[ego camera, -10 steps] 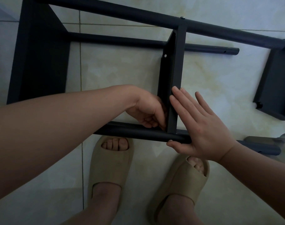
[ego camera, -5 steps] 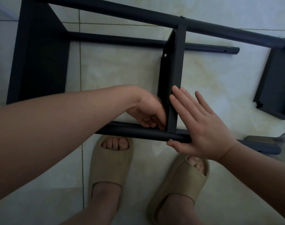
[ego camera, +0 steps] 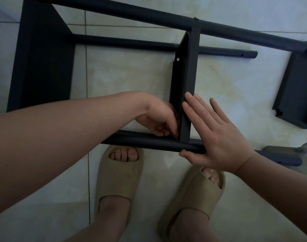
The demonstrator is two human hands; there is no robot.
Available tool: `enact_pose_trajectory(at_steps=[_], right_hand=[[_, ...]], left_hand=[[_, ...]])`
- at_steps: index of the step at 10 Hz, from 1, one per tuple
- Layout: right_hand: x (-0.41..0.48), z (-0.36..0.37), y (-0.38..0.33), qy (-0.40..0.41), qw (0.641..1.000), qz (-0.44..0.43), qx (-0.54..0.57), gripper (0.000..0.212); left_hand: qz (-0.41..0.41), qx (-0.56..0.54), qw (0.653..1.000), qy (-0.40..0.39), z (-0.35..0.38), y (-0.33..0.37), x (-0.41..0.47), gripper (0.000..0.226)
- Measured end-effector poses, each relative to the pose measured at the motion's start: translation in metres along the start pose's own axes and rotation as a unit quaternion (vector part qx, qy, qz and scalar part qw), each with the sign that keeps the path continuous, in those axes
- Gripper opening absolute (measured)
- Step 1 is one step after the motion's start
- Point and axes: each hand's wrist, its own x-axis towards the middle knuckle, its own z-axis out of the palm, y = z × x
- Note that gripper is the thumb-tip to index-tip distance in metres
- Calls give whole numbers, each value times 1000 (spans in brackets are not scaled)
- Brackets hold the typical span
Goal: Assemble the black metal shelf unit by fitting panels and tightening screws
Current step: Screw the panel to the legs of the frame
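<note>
Between the flat right hand [ego camera: 217,137] and curled left hand [ego camera: 159,119], grip unclear, stands the panel [ego camera: 187,75].

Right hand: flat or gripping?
Flat. The right hand lies with straight fingers against the middle panel; thumb touches the front tube.

Floor: pale glossy marbled ceramic tiles [ego camera: 131,75], thin grout lines.
I see a black metal tube-and-panel shelf frame [ego camera: 44,58] lying on its side on them; two beige foam slide sandals [ego camera: 119,175] [ego camera: 198,194], worn, stand just beside it.
</note>
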Motion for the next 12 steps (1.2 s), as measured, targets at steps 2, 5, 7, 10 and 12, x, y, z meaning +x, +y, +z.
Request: enact_pose_trajectory(at_steps=[2,5,7,10,12], right_hand=[[0,1,0,1,1000,-1,1,97],[0,0,0,-4,1000,3,2,98],[0,-1,-1,-1,1000,3,1,98],[0,-1,-1,-2,1000,4,3,97],[0,0,-1,-7,1000,4,2,97]], left_hand=[[-45,50,998,-5,-3,1,-3,8],[-24,28,999,7,0,0,1,15],[-9,14,1000,12,1,0,0,14],[4,1,1000,1,0,-2,-2,17],[-35,34,999,3,0,-5,-1,7]])
